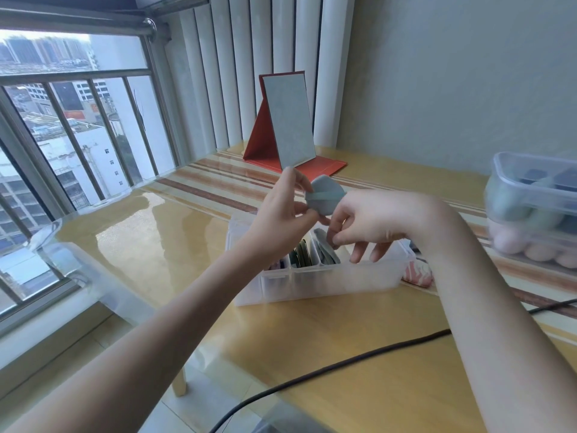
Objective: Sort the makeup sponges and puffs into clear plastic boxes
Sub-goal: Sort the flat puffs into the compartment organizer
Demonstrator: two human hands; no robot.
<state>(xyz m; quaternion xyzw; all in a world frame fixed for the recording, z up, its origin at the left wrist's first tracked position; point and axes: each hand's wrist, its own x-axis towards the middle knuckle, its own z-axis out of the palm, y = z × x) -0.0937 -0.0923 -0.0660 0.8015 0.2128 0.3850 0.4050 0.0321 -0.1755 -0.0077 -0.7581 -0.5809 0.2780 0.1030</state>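
Both hands' fingers pinching one grey-green teardrop puff (323,196) with ribbon band, above divided clear box (315,282)

Two hands are seen, the left hand (285,210) and the right hand (363,218). One grey-green puff (324,196) is held up. Three clear boxes are counted: one divided box (312,284) and two stacked boxes (530,195). One folding mirror (288,120) and one black cable (327,368) are counted.

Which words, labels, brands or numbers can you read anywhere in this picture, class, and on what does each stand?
None can be read.
Red sign on a building outside the window: too small and blurred to read.
Divided clear box, stacked clear boxes, teal puff and folding mirror: no print shows.
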